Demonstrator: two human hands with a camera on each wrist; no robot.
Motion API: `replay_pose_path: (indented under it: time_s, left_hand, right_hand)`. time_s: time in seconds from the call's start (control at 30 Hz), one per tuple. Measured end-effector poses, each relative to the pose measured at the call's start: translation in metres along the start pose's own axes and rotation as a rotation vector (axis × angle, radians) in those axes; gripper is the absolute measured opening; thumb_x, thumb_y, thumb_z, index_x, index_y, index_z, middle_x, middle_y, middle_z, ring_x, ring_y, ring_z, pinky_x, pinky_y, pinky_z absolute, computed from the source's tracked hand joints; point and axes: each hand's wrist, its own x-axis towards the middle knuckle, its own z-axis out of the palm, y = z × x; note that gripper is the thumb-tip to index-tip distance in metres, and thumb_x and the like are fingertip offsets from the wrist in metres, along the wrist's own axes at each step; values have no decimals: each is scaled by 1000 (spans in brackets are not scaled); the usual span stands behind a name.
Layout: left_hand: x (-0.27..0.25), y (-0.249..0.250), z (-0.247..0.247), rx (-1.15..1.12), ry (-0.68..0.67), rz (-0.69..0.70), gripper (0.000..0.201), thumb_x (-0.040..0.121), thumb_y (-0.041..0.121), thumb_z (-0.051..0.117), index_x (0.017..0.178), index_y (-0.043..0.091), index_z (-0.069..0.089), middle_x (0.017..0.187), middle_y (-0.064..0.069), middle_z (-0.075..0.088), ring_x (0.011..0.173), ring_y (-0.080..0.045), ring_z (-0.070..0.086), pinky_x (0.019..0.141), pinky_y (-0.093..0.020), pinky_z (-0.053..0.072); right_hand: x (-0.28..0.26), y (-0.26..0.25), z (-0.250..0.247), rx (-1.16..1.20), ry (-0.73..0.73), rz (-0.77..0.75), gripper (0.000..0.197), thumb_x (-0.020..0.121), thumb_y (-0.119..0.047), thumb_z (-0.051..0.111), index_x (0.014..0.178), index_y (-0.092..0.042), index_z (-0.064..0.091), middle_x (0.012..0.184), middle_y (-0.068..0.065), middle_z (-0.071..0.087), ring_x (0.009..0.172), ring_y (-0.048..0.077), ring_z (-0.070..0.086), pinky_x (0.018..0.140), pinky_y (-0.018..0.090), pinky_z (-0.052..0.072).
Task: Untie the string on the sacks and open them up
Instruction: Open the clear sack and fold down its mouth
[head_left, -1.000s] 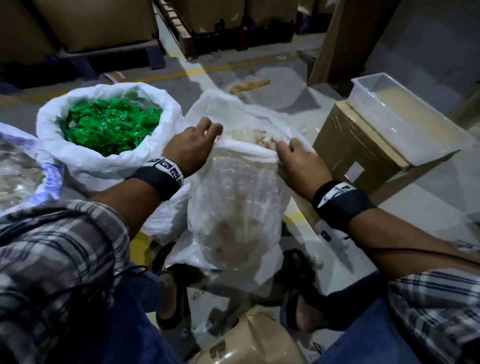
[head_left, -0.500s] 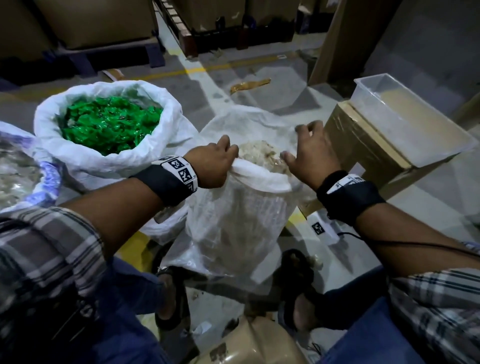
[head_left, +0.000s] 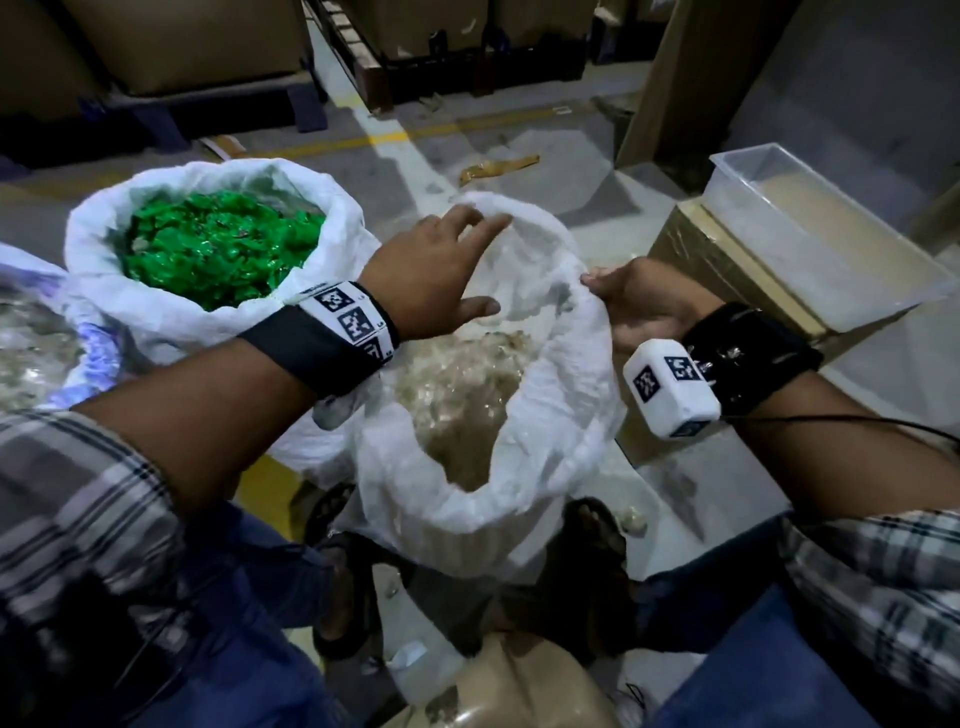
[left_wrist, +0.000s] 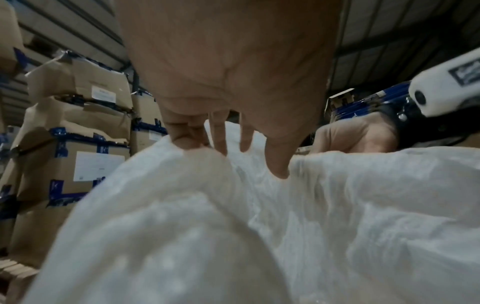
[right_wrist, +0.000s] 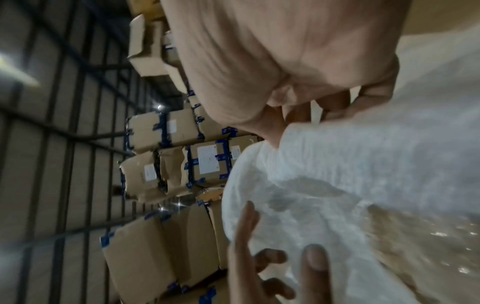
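gripping the right edge of the white sack's (head_left: 550, 457) rolled rim on the floor, the right hand (head_left: 641, 306) pinches it; the left hand (head_left: 431, 270) reaches over the far rim, fingers spread, beside the green-filled sack (head_left: 104, 291).

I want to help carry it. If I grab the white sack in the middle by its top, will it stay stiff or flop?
Probably flop: the middle sack has a thin, wrinkled rim that sags where the right hand pinches it. It is likely heavy, being well filled with pale scraps. Lifted by one edge, it might tip and spill.
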Motion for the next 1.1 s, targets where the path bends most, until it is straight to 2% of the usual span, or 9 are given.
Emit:
replay_pose_path:
  time_s: [0.17, 0.23, 0.33, 0.53, 0.67, 0.77, 0.87, 1.0, 1.1]
  left_hand:
    - [3, -1, 12, 2, -142, -147, 66, 96, 57, 49, 149, 18, 39, 133, -20, 51, 117, -40, 55, 97, -49, 48]
    - [5, -5, 12, -133, -154, -103, 39, 102, 45, 48, 109, 13, 69, 101, -18, 62, 105, -35, 58, 89, -41, 47]
    - [9, -14, 8, -469, -176, -231, 51, 105, 36, 46, 60, 13, 54, 64, -6, 54, 74, -28, 54, 70, -31, 35]
    - [11, -24, 6, -1134, -95, -609, 46, 103, 31, 53, 101, -13, 67, 90, -26, 62, 72, -26, 56, 71, -32, 46]
    - [10, -22, 6, -1219, -97, -651, 42, 102, 31, 54, 94, -8, 68, 79, -24, 65, 59, -24, 56, 56, -26, 41]
    - [12, -19, 8, -1160, -144, -640, 61, 96, 52, 57, 111, -6, 68, 85, -20, 60, 63, -23, 50, 54, -28, 36]
    - [9, -25, 9, -1050, -195, -578, 79, 78, 79, 58, 119, 13, 71, 84, -5, 70, 48, -5, 45, 48, -21, 41]
    - [1, -45, 13, -1266, -413, -554, 77, 72, 71, 74, 122, 13, 70, 121, -16, 70, 114, -27, 66, 108, -48, 45]
    - [5, -46, 18, -1230, -250, -501, 42, 78, 48, 79, 105, 17, 68, 92, -1, 71, 85, -19, 67, 77, -27, 52]
  right_hand:
    - [-2, 6, 3, 81, 34, 134, 37, 95, -6, 32, 126, -2, 52, 112, 15, 54, 102, 31, 52, 113, 36, 34]
    - [0, 7, -1, 75, 42, 105, 31, 94, -10, 38, 123, -11, 49, 108, 12, 49, 91, 28, 50, 100, 28, 33]
    - [4, 4, -3, -80, 120, 31, 14, 101, -20, 45, 113, -13, 47, 90, 16, 44, 79, 25, 46, 81, 35, 37]
    - [4, 18, 10, -1274, 624, -869, 30, 96, -49, 52, 103, -21, 61, 105, 4, 59, 99, 23, 56, 86, 40, 46]
    - [1, 31, 20, -1655, 556, -813, 37, 93, -54, 54, 90, -19, 66, 88, 3, 64, 89, 27, 57, 78, 38, 43]
    - [7, 31, 17, -1229, 406, -609, 39, 97, -31, 59, 71, -1, 57, 66, 11, 51, 63, 23, 46, 60, 30, 33]
    - [11, 19, 4, -395, 151, -100, 18, 98, -16, 56, 103, -3, 66, 92, 16, 62, 85, 29, 61, 77, 37, 53]
    - [9, 6, -17, 21, 47, 242, 30, 88, 3, 38, 104, -2, 63, 91, 12, 56, 94, 8, 51, 101, 20, 35]
    - [19, 10, -14, 43, 89, 207, 31, 94, 1, 26, 87, -3, 57, 79, 4, 47, 68, 7, 38, 77, 11, 35]
